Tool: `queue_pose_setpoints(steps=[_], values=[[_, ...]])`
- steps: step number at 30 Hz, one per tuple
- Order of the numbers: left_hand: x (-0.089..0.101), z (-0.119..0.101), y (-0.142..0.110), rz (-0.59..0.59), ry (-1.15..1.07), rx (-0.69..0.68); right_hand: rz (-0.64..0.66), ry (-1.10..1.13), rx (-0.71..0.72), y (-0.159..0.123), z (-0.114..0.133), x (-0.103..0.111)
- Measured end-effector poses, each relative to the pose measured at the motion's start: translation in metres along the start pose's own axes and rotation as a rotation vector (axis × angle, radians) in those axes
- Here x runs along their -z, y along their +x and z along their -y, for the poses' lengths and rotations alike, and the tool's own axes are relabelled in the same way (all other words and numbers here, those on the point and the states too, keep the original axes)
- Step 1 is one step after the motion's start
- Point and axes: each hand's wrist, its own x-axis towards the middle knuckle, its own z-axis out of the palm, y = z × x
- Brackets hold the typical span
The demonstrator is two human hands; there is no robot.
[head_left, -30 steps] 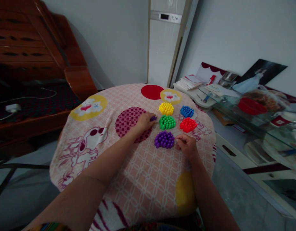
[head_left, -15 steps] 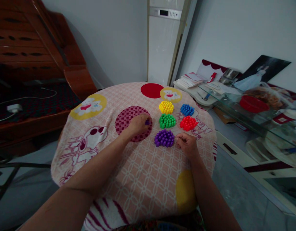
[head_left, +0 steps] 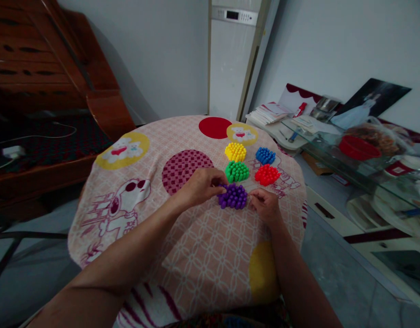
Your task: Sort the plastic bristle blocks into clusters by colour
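Observation:
Five clusters of small plastic pegs stand on a round table under a patterned cloth [head_left: 182, 255]: yellow [head_left: 235, 151], blue [head_left: 265, 156], green [head_left: 237, 171], red [head_left: 267, 175] and purple [head_left: 233, 196]. My left hand [head_left: 201, 184] is at the purple cluster's left edge, fingers pinched together on what looks like a purple peg. My right hand [head_left: 264, 204] rests curled on the cloth, touching the purple cluster's right side; I cannot see anything in its fingers.
A white standing appliance [head_left: 230, 59] is behind the table. A glass shelf [head_left: 360, 159] with papers, a red bowl and a photo runs along the right. Dark wooden furniture [head_left: 42, 82] and a white cable lie to the left.
My left hand drew back from beside the green cluster with a purple peg, then came right to the purple cluster's left edge. My right hand stayed put.

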Motion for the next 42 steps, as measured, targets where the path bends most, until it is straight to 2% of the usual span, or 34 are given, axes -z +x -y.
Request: queue_pose_setpoints(steps=[4, 8, 18, 22, 25, 27, 29, 30, 33, 35, 37, 39, 42], values=[[-0.025, -0.018, -0.01, 0.04, 0.083, -0.063, 0.006, 0.008, -0.007, -0.001, 0.0, 0.0], [-0.045, -0.02, -0.013, 0.087, 0.22, -0.08, 0.002, -0.008, 0.014, 0.0, 0.005, 0.001], [-0.054, -0.017, -0.013, 0.115, 0.324, -0.023, 0.001, -0.016, 0.001, -0.001, 0.007, 0.001], [-0.042, -0.012, -0.011, -0.018, 0.22, -0.051, -0.012, -0.003, -0.013, -0.001, 0.007, 0.001], [-0.031, -0.004, -0.007, -0.168, 0.166, -0.007, -0.023, -0.016, -0.006, -0.001, 0.004, 0.0], [-0.029, 0.001, -0.007, -0.209, 0.152, 0.001, -0.032, -0.027, -0.005, -0.002, 0.001, -0.002], [-0.034, 0.004, -0.007, -0.187, 0.139, -0.053, -0.111, -0.045, -0.002, -0.002, -0.002, -0.001], [-0.039, 0.004, -0.008, -0.163, 0.137, -0.096, -0.199, -0.058, -0.001, -0.001, -0.004, 0.001], [-0.058, 0.003, -0.012, -0.051, 0.184, -0.251, -0.589, -0.124, -0.024, 0.007, -0.012, 0.019], [-0.073, 0.002, -0.014, 0.027, 0.267, -0.344, -0.78, -0.183, -0.06, 0.019, -0.019, 0.038], [-0.087, 0.002, -0.015, 0.075, 0.376, -0.395, -0.827, -0.218, -0.097, 0.035, -0.03, 0.057], [-0.097, 0.004, -0.015, 0.081, 0.47, -0.412, -0.795, -0.216, -0.131, 0.054, -0.041, 0.068], [-0.103, 0.007, -0.013, 0.059, 0.533, -0.367, -0.738, -0.219, -0.17, 0.08, -0.056, 0.066]])
